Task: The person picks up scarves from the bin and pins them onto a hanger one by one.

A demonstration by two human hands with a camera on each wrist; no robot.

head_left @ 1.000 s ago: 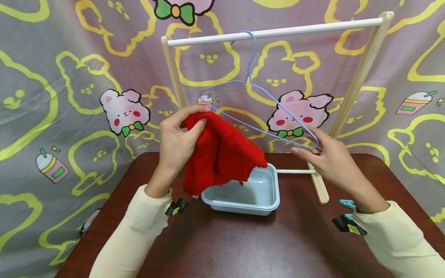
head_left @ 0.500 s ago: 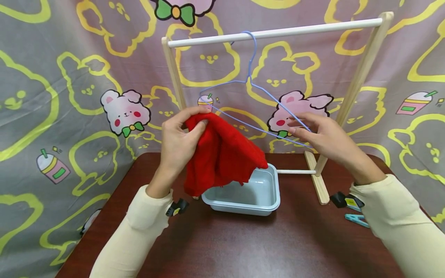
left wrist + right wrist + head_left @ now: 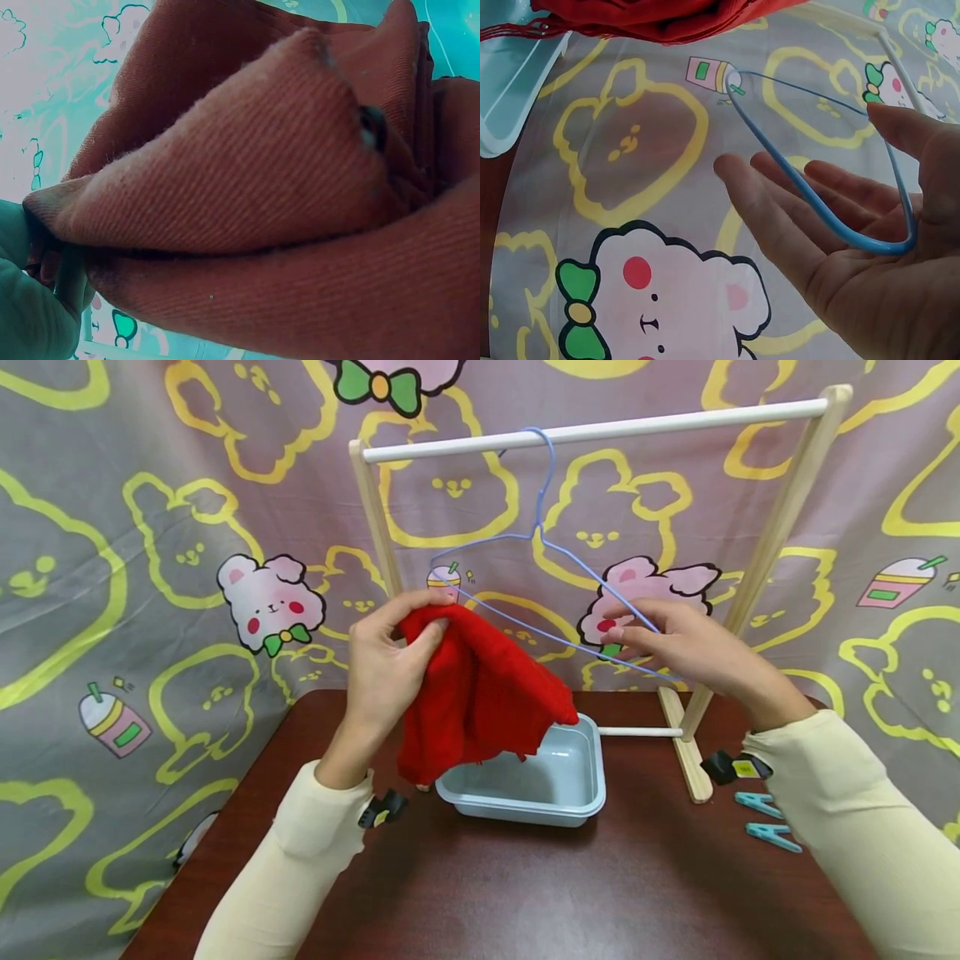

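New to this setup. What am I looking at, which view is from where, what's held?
There is no robot: each grip is a person's bare hand. The wide picture comes from a camera on the head; the other two come from cameras on the wrists. The left grip pinches a red cloth. The right grip is loosely open, a corner of the blue hanger between thumb and fingers. The hanger hooks over the white bar of a wooden rack. The dark table carries the rack, a pale blue tub and two teal clothespins.

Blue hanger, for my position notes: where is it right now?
In the head view, the blue hanger hangs from the white top rail, left of the rail's middle, its right end by the right hand.
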